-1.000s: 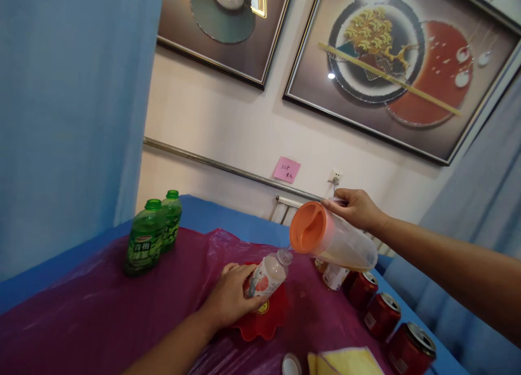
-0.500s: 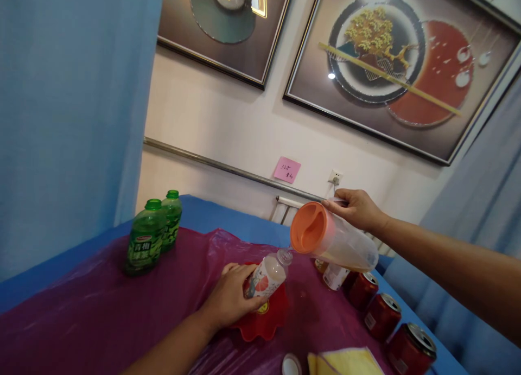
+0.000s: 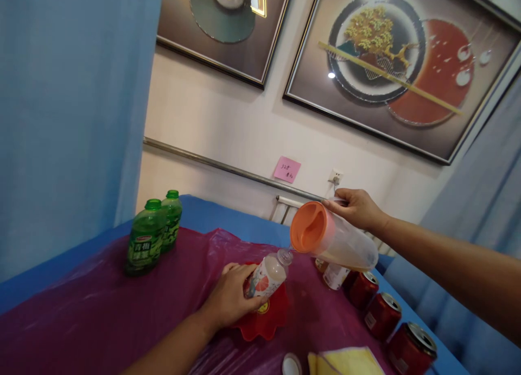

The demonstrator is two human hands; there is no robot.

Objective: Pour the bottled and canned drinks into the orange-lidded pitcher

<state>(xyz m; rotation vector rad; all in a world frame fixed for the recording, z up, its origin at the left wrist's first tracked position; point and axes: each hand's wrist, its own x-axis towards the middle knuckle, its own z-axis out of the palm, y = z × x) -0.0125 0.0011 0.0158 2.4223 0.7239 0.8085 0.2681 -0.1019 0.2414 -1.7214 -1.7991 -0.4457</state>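
My left hand (image 3: 232, 296) is wrapped round a small clear bottle (image 3: 269, 276) with a fruit-printed label, its mouth uncapped and tilted to the right. Beneath it lies a red scalloped dish (image 3: 260, 323), partly covered by the hand and bottle. Gripping the handle of a clear pitcher (image 3: 345, 247) is my right hand (image 3: 358, 207). The pitcher is tipped on its side, its orange lid (image 3: 310, 227) facing left with the spout at the bottle's mouth. Pale liquid rests along the pitcher's lower side, and a thin stream seems to reach the bottle.
Two green bottles (image 3: 145, 239) stand at the left on a purple plastic sheet (image 3: 101, 310). Several red cans (image 3: 382, 315) line the right edge, beside a labelled jar (image 3: 336, 276). A yellow cloth (image 3: 345, 361) and a white cap (image 3: 291, 364) lie in front.
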